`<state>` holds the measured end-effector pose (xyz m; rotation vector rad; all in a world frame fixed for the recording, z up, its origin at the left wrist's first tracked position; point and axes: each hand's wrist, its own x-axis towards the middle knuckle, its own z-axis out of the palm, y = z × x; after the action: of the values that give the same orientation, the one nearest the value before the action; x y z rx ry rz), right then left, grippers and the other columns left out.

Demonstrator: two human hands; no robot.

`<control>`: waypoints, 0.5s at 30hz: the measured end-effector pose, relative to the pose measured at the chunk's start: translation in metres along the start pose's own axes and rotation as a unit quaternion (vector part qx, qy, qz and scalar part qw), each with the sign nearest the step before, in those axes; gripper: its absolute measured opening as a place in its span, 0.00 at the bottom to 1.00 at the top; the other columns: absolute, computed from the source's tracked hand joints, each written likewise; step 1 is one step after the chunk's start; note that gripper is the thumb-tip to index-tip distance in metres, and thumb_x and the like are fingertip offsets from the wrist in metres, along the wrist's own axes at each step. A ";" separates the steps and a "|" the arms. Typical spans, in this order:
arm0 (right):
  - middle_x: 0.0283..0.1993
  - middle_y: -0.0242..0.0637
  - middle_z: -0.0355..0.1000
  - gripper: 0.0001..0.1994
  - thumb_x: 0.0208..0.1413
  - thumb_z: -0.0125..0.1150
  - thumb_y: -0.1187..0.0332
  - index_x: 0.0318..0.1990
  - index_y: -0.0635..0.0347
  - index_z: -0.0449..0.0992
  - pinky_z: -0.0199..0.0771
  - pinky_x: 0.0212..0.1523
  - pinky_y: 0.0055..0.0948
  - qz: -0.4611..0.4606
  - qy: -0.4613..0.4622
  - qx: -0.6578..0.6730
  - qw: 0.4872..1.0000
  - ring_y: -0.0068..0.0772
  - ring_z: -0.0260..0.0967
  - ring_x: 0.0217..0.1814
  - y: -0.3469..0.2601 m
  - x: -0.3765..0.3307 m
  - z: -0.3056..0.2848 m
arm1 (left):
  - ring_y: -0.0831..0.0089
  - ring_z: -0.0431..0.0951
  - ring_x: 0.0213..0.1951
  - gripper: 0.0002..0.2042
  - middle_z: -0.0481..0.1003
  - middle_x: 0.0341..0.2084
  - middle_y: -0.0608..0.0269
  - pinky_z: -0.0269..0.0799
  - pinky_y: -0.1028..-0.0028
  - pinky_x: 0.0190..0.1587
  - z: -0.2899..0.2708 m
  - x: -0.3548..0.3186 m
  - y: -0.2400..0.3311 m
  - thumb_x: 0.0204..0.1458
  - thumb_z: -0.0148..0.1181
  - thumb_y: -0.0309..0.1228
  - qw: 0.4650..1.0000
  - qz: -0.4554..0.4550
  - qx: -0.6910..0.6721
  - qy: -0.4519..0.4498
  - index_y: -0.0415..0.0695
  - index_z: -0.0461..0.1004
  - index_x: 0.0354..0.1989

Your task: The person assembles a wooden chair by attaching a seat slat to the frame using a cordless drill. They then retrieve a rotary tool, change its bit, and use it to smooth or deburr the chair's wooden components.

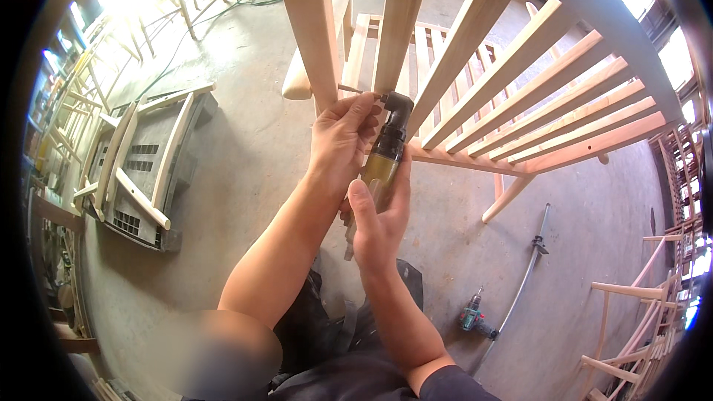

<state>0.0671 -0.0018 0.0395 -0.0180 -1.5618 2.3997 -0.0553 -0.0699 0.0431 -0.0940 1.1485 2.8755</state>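
My right hand (382, 226) is wrapped round the body of a right-angle power driver (382, 165), black at the head and yellowish below. The driver's angled head (399, 104) lies between the wooden uprights of a slatted chair back. From it a thin metal bit or screw (350, 89) points left, its tip at the side of the leftmost slat (312, 37). My left hand (342, 134) is closed, thumb and fingers pinching at this thin shaft beside the head. What exactly lies under the fingertips is partly hidden.
The slatted bench or chair frame (523, 168) fills the upper right. A dark pallet (141, 156) with curved wooden parts lies at left. A cordless drill (473, 315) and a long metal bar clamp (529, 267) rest on the floor at right. Wooden frames (627, 291) stand at the right edge.
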 end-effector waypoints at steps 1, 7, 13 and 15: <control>0.69 0.43 0.61 0.44 0.64 0.65 0.63 0.77 0.69 0.41 0.67 0.63 0.27 -0.002 0.003 -0.001 1.000 0.29 0.62 0.66 0.001 0.000 0.000 | 0.80 0.77 0.31 0.09 0.81 0.34 0.62 0.75 0.80 0.34 -0.001 0.000 0.000 0.62 0.65 0.28 1.000 -0.002 0.001 -0.001 0.35 0.80 0.45; 0.67 0.42 0.62 0.43 0.64 0.64 0.65 0.77 0.67 0.42 0.71 0.57 0.25 0.001 0.003 0.013 1.000 0.27 0.64 0.62 0.003 0.000 0.002 | 0.79 0.78 0.32 0.10 0.81 0.35 0.60 0.76 0.80 0.34 0.000 -0.001 0.003 0.62 0.64 0.28 1.000 -0.013 0.003 -0.006 0.34 0.80 0.46; 0.56 0.37 0.67 0.41 0.63 0.62 0.69 0.78 0.64 0.43 0.74 0.39 0.20 0.000 0.006 0.008 1.000 0.20 0.69 0.43 -0.002 -0.001 0.003 | 0.78 0.78 0.33 0.09 0.81 0.35 0.60 0.77 0.80 0.35 0.002 -0.002 0.004 0.62 0.64 0.27 1.000 -0.013 -0.009 -0.012 0.35 0.80 0.45; 0.48 0.36 0.70 0.39 0.61 0.58 0.72 0.77 0.63 0.45 0.74 0.32 0.21 -0.016 0.027 -0.007 0.999 0.21 0.70 0.33 -0.002 0.000 0.007 | 0.78 0.79 0.34 0.10 0.81 0.35 0.60 0.76 0.79 0.36 0.001 -0.002 0.003 0.62 0.64 0.28 1.000 -0.009 0.001 -0.017 0.34 0.80 0.46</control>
<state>0.0668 -0.0075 0.0442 -0.0608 -1.5427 2.3450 -0.0536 -0.0718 0.0460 -0.0551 1.1381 2.8485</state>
